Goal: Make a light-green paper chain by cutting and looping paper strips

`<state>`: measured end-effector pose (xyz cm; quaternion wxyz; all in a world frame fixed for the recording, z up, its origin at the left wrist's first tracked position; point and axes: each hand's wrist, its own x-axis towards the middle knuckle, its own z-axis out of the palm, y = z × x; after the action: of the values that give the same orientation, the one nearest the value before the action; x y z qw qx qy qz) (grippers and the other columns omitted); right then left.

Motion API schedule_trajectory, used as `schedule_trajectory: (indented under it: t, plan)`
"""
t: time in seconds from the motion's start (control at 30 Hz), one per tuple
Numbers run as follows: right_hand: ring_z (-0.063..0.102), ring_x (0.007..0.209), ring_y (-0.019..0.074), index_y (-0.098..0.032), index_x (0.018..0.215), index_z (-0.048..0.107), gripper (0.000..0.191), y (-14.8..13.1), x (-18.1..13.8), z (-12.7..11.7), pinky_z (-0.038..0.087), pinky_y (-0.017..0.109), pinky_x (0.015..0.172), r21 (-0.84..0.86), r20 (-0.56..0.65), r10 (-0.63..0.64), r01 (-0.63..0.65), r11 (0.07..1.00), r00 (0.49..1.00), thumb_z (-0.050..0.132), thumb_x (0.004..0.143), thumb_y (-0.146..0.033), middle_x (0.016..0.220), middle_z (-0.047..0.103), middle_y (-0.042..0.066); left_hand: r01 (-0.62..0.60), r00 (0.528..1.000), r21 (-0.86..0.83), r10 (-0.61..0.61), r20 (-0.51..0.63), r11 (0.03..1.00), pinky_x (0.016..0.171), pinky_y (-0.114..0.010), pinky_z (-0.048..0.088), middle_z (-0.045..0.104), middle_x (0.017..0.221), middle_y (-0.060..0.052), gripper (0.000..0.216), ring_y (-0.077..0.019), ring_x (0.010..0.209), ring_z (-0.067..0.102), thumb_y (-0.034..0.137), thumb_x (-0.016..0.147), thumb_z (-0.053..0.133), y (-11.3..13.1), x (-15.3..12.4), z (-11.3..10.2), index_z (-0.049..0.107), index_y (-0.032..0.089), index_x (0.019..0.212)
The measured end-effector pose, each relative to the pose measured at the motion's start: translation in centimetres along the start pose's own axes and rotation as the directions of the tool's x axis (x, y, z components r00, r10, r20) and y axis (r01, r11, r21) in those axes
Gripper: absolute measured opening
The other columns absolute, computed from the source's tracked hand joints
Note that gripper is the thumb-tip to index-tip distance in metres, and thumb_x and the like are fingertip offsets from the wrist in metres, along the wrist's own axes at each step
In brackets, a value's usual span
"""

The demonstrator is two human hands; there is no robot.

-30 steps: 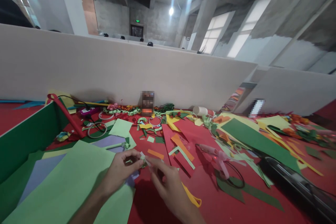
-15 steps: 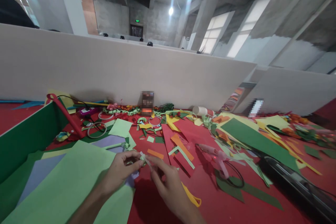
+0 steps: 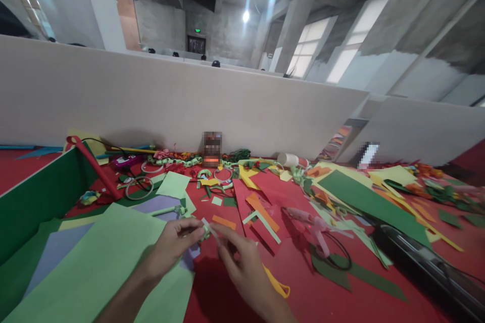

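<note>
My left hand (image 3: 178, 238) is closed in a pinch around a small piece of light green paper (image 3: 206, 232), which looks folded or curled. The fingers of my right hand (image 3: 237, 252) pinch a pale strip (image 3: 210, 227) at the same spot; its far end sticks up between the two hands. Both sets of fingertips almost meet above the red tabletop (image 3: 223, 295). Under my left forearm lie large light green sheets (image 3: 106, 257) and a purple sheet (image 3: 56, 252). A rolled green paper stem (image 3: 164, 210) rests just beyond my left hand.
To the right lies a pink glue gun (image 3: 308, 222) with a small red light and a black cord. Farther right is a long black device (image 3: 417, 267). A green box wall (image 3: 41, 202) stands at left. Paper scraps (image 3: 261, 217) surround my hands; a white partition (image 3: 170, 96) rises behind.
My hands stay almost in place, with only a slight shift of the fingers around the green paper and strip. The view has moved very slightly.
</note>
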<state>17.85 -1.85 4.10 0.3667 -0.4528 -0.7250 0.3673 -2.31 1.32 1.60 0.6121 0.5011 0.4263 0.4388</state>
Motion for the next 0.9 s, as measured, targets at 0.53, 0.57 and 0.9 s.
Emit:
schedule_trajectory:
  t: [0.53,0.57,0.9]
  plan:
    - [0.054,0.065,0.0153,-0.027,0.13,0.066,0.034,0.1,0.0,0.2,0.043,0.025,0.06,-0.002,-0.013,-0.012,0.012,1.0,1.0,0.05,0.1,-0.027,0.079,0.066,0.0,-0.055,0.998,0.016,0.055,-0.015,0.998,0.067,-0.024,0.047,0.065,0.079,-0.002,0.03,-0.0153,0.073,0.056,0.045,0.081,0.078,0.0,0.1,0.2,0.076,0.015,0.086]
    - [0.053,0.065,0.0153,-0.027,0.13,0.065,0.034,0.1,0.0,0.2,0.043,0.025,0.059,0.002,-0.011,-0.005,0.005,1.0,1.0,0.049,0.1,-0.029,0.079,0.066,0.0,-0.055,0.998,0.015,0.056,-0.017,0.998,0.067,-0.024,0.047,0.065,0.078,-0.002,0.03,-0.0152,0.073,0.056,0.045,0.081,0.077,0.1,0.0,0.2,0.075,0.015,0.085]
    - [0.047,0.059,0.0134,-0.022,0.108,0.062,0.026,1.1,0.4,-1.2,0.033,0.025,0.055,0.059,-0.001,0.114,-0.113,0.992,0.994,0.049,0.103,-0.043,0.064,0.052,-0.005,-0.182,0.967,0.129,0.201,-0.157,0.975,0.079,-0.027,0.052,0.066,0.101,-0.008,0.028,-0.0222,0.096,0.062,0.045,0.086,0.071,0.4,0.2,0.1,0.076,0.018,0.079]
